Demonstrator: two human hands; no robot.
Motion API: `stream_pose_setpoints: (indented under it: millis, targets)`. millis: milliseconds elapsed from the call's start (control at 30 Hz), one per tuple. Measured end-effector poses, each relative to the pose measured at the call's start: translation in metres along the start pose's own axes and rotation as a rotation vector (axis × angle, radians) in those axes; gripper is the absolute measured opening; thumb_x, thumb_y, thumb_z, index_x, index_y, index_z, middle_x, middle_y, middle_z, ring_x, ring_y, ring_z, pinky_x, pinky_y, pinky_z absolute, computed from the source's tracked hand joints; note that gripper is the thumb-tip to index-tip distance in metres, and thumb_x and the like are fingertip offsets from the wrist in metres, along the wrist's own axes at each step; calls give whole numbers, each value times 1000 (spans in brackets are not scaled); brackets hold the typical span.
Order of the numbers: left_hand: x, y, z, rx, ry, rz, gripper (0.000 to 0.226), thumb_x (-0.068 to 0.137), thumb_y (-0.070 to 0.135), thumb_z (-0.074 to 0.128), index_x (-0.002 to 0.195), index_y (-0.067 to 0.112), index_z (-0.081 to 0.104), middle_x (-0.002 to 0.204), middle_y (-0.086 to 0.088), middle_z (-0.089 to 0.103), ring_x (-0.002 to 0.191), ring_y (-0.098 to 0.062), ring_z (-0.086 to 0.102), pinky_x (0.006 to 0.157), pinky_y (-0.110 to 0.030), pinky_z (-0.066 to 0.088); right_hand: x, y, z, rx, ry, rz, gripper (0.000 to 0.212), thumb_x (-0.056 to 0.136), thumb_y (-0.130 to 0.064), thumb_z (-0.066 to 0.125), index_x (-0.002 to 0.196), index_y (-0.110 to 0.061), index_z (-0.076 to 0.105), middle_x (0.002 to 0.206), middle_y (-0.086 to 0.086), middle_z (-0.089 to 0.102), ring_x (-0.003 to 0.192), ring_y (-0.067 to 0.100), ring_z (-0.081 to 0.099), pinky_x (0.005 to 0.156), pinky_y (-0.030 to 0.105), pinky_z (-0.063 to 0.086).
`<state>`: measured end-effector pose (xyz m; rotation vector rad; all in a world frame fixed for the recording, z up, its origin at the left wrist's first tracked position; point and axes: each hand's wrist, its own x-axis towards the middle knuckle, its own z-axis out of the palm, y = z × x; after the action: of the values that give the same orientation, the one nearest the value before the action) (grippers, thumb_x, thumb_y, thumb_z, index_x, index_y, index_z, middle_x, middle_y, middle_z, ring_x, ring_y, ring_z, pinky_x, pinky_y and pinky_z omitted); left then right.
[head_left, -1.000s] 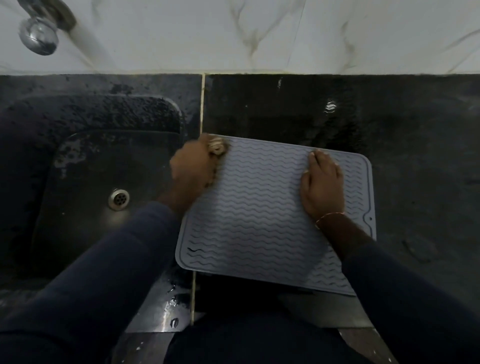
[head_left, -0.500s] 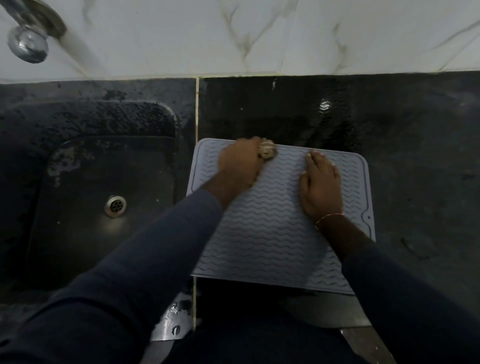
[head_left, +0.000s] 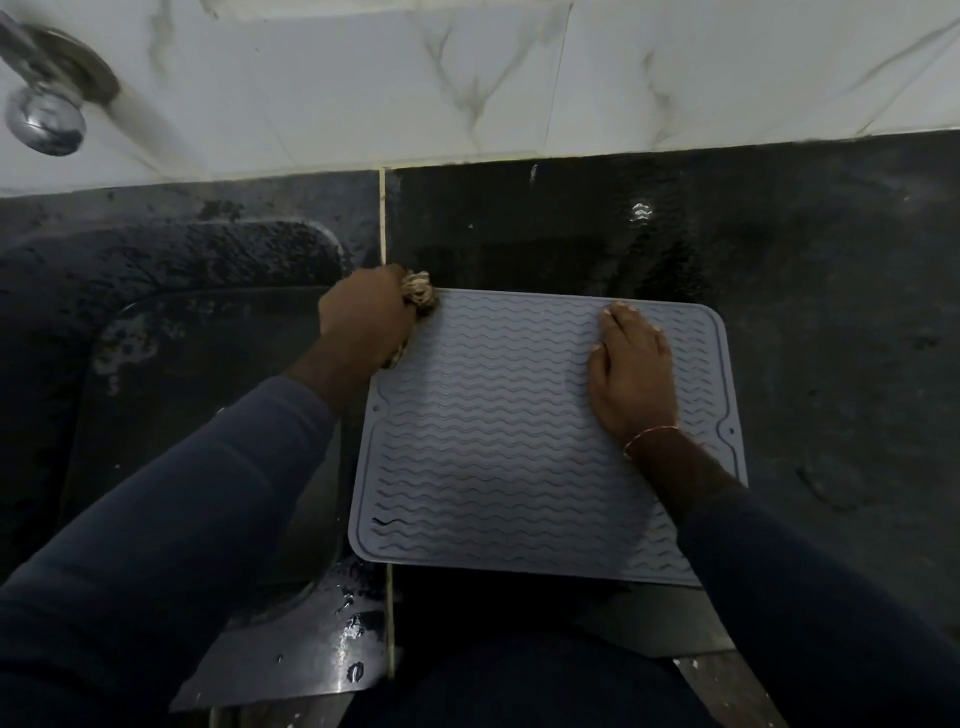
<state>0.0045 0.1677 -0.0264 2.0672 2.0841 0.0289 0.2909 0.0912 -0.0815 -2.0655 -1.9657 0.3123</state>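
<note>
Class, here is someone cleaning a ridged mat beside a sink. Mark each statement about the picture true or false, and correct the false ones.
1. The left hand grips a tan scrubber at the far left corner of the grey mat. True.
2. The right hand is lifted clear of the mat. False: it rests flat on the mat, fingers straight.
3. The mat lies inside the sink. False: it lies mainly on the dark counter to the right of the sink.
4. A metal tap shows at the upper left. True.
</note>
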Motion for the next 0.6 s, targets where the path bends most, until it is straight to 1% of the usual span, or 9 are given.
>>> stream_pose_setpoints:
  millis: [67,133,200,267,300,400,467,533,600]
  targets:
    - [-1,22,1,-117,21,31,22,91,36,53,104,20,58,94,-4,64,84,-27,61,69,-35,45,0,-2,0,-2,0,-1,50,98,-27,37,145,-11,38,153,9,35,144,21,26,119,42,12]
    - [-4,56,7,-272,29,117,22,92,39,53,105,22,57,90,3,60,79,-16,55,67,-31,39,0,-3,-1,2,2,3,49,98,-27,38,145,-11,38,153,9,35,144,21,26,119,42,12]
    - [-7,92,22,-363,-12,192,23,93,41,52,108,24,56,96,2,63,85,-16,59,67,-31,39,0,-3,-2,2,8,5,49,98,-27,38,145,-11,38,153,8,35,143,21,26,119,41,12]
    - [-10,114,35,-315,-87,211,27,93,40,50,114,25,56,103,-2,64,93,-22,61,69,-33,44,-1,-3,-2,-2,2,9,49,99,-28,38,145,-12,38,153,8,35,143,20,26,119,40,11]
    - [-9,118,38,-268,-92,208,30,93,40,49,118,25,55,106,-4,64,96,-24,61,71,-34,44,0,-3,-2,-5,0,12,48,99,-28,38,145,-12,37,153,7,34,144,19,25,119,39,10]
    - [-4,109,39,-188,-70,212,32,94,41,47,120,24,54,108,-5,63,97,-26,61,71,-34,43,1,-2,-1,-10,6,9,48,99,-28,38,145,-13,37,153,7,34,144,19,25,118,38,9]
    - [0,94,35,-218,-90,210,29,95,44,46,114,25,57,101,-2,65,91,-23,62,71,-33,46,2,-1,-1,-7,11,7,48,99,-27,38,145,-12,38,153,7,35,144,19,25,118,38,9]
    - [3,78,30,-260,-103,187,27,95,47,46,104,26,59,93,0,66,86,-21,62,75,-35,50,2,0,0,-5,4,7,48,99,-27,38,145,-12,38,154,7,34,144,19,25,118,38,9]
    - [4,62,24,-245,-79,164,27,94,47,45,103,26,61,94,-1,67,87,-24,64,74,-33,47,1,0,0,-4,5,3,48,99,-28,38,145,-12,38,153,7,34,144,20,25,118,38,9]
